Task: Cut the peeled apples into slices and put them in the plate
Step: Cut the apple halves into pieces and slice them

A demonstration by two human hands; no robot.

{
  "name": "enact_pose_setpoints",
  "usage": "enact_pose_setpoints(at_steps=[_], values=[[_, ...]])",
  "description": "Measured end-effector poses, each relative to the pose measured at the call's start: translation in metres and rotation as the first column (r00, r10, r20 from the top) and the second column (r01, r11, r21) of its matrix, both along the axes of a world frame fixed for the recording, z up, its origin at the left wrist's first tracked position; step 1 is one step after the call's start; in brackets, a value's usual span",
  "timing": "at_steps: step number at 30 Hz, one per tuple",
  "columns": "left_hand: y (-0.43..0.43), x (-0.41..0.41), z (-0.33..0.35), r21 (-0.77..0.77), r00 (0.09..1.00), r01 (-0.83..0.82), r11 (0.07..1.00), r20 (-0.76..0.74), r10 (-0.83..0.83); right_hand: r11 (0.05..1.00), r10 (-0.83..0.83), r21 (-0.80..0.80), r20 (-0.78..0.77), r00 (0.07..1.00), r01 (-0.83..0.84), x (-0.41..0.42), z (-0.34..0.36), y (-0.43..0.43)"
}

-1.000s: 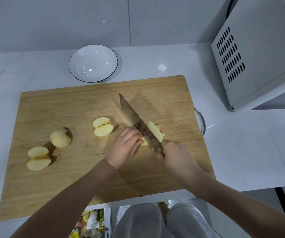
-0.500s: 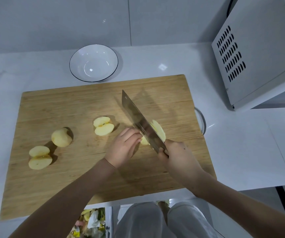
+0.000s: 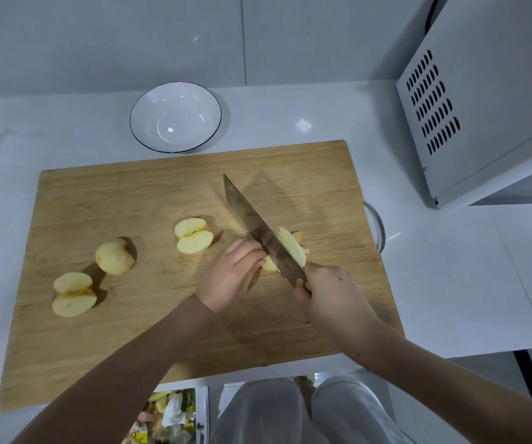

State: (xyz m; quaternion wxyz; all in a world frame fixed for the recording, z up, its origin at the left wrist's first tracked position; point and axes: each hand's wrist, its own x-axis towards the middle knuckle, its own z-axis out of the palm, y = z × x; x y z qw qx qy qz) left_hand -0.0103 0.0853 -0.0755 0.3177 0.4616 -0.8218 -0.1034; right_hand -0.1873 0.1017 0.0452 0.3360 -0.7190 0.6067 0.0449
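Right hand (image 3: 332,296): clamped on cleaver (image 3: 259,232) handle, slicing. Left hand (image 3: 232,270): fingers curled, pinning apple piece (image 3: 290,248) against blade side, steadying it. Plate (image 3: 175,117): beyond hands, unfilled.

Apple piece (image 3: 271,265) mostly behind cleaver (image 3: 259,230); handle hidden inside right hand's (image 3: 332,298) grip.

I am looking down at a home kitchen. A white countertop (image 3: 450,283) meets a pale tiled wall (image 3: 162,36). On the counter lies a wooden cutting board (image 3: 130,341) with peeled apple halves (image 3: 193,235), and a white bowl (image 3: 175,116) with a dark rim stands behind it. A white microwave (image 3: 482,100) with vent slots sits at the right. Below the counter edge, a bin of food scraps (image 3: 165,415) shows.
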Motion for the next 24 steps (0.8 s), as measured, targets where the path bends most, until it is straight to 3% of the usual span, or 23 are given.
enact_pose_setpoints(at_steps=[8, 14, 24], values=[[0.001, -0.001, 0.001, 0.010, 1.000, -0.008, 1.000, -0.004, 0.008, 0.999, -0.006, 0.046, -0.053, 0.999, 0.009, 0.014, -0.021, -0.009], [0.001, 0.000, 0.000, 0.015, 1.000, -0.014, 1.000, -0.003, 0.014, 0.993, -0.106, 0.064, 0.058, 0.993, 0.102, 0.004, -0.024, -0.010], [0.003, 0.000, -0.002, 0.021, 0.999, -0.036, 0.999, -0.030, 0.037, 0.999, -0.045, 0.005, 0.059, 0.997, 0.045, -0.001, -0.002, 0.002]])
